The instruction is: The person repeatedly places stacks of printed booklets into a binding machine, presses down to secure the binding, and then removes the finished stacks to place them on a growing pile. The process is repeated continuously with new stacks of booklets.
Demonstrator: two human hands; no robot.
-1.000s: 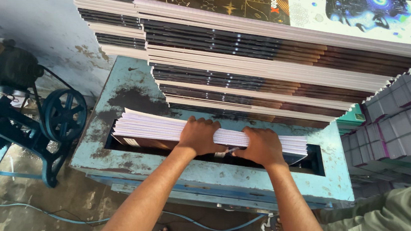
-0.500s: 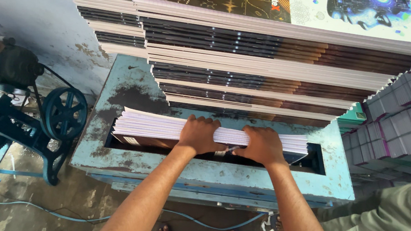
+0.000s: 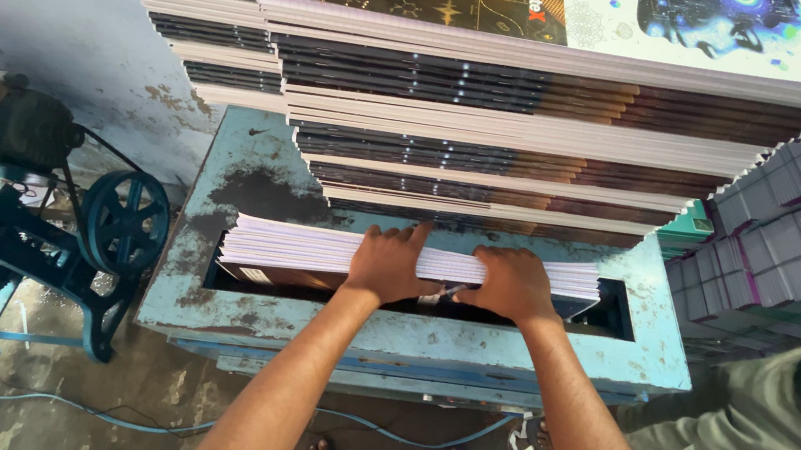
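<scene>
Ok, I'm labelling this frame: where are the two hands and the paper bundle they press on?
left hand (image 3: 387, 265), head view, back of the hand.
right hand (image 3: 510, 283), head view, back of the hand.
paper bundle (image 3: 286, 243), head view, its white page edges.

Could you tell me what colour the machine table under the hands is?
Worn light blue machine table, with dark patches, head view.

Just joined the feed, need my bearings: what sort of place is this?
Likely a notebook bindery or print-finishing workshop: tall stacks of printed notebooks, a worn blue metal machine table, and a belt-wheel machine beside it.
</scene>
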